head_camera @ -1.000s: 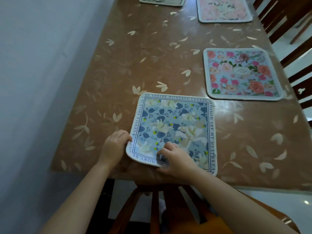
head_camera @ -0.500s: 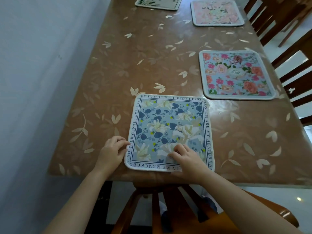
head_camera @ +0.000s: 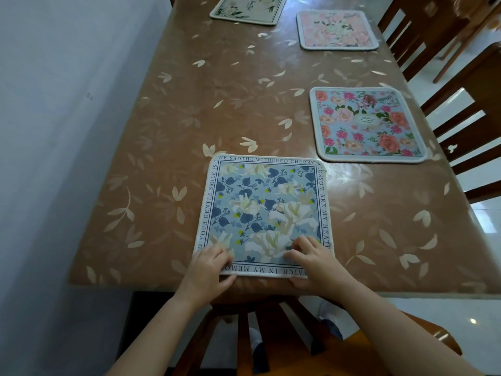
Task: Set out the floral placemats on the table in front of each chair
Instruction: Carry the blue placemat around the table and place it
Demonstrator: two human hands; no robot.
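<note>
The blue placemat (head_camera: 264,210), a soft square with rounded corners and a lettered border, lies flat at the near edge of the surface (head_camera: 244,90), a glossy brown cover with pale leaf print, just beyond a slatted wooden chair (head_camera: 271,335). Left hand (head_camera: 210,270) grip: bent fingers on top, thumb at the hem, pinching the near left corner. Right hand (head_camera: 311,263) grip: the same, near right corner. Both hands hide some lettering. A rose placemat (head_camera: 367,124) and a pink placemat (head_camera: 336,29) lie along the right side. A cream placemat (head_camera: 248,9) is cut off at the top.
</note>
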